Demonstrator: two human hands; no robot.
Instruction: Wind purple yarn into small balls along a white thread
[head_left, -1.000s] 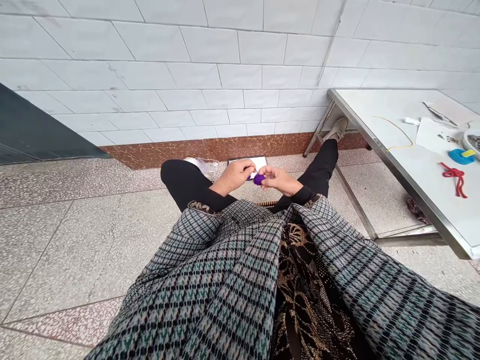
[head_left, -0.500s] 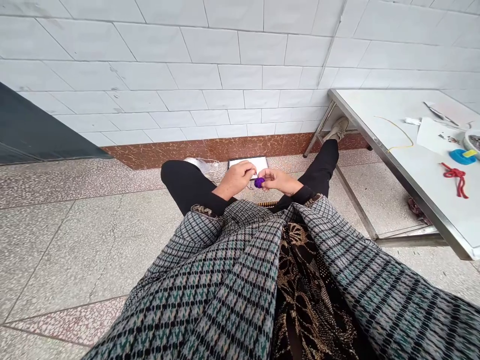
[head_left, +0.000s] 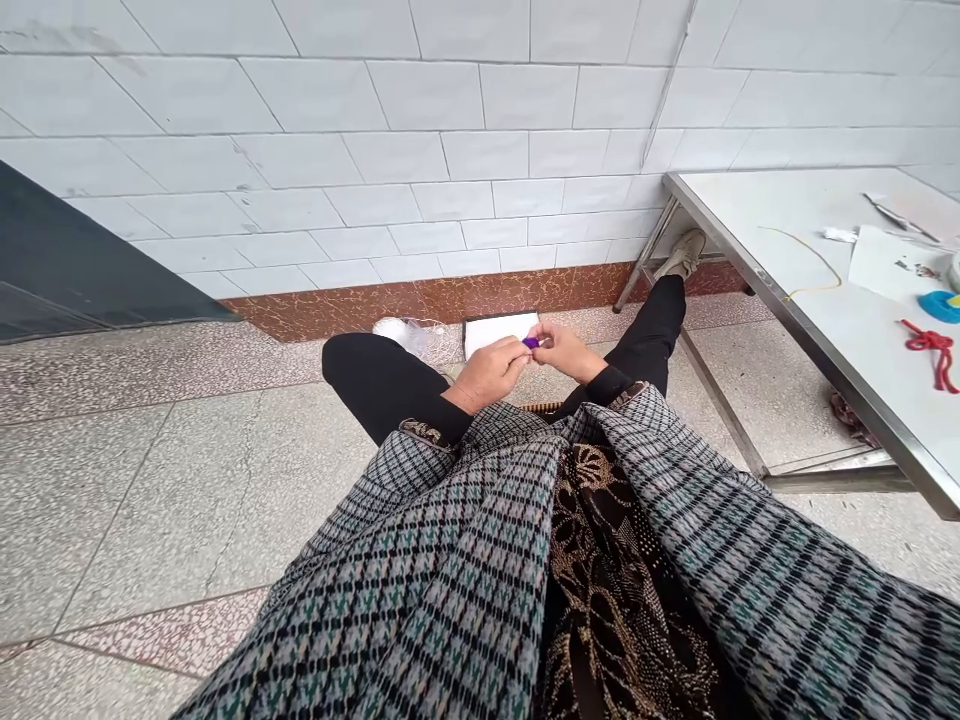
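plainly, both hands meet in front of the person's body, between the two black-trousered knees, around one small purple bundle [head_left: 531, 342]. the left hand [head_left: 491, 372] is curled, its fingertips drawn together on the near side of the bundle and pinching it. the right hand [head_left: 564, 352] pinches the same bundle from the other side, thumb and forefinger bent toward the left hand's fingertips. only a little purple shows between the fingers; the rest is covered, so its full shape cannot be told.

just beyond the left hand, lower down on the floor, lies a white board [head_left: 495, 332] with a dark edge, partly hidden by the fingers. to the left of that board, past the left hand, sits a pale tangle of thread [head_left: 441, 343], partly behind the left knee.

well to the right of the right hand stands a white-topped table [head_left: 757, 205] with a metal rim. on it, nearest the right hand, a thin yellow cord [head_left: 831, 268] curves; farther off lie a knotted red cord [head_left: 930, 343], a sheet of white paper [head_left: 881, 262], a slim metal tool [head_left: 900, 217] and a blue object [head_left: 940, 307] cut by the picture's edge. a tiled wall [head_left: 450, 92] rises beyond both hands.
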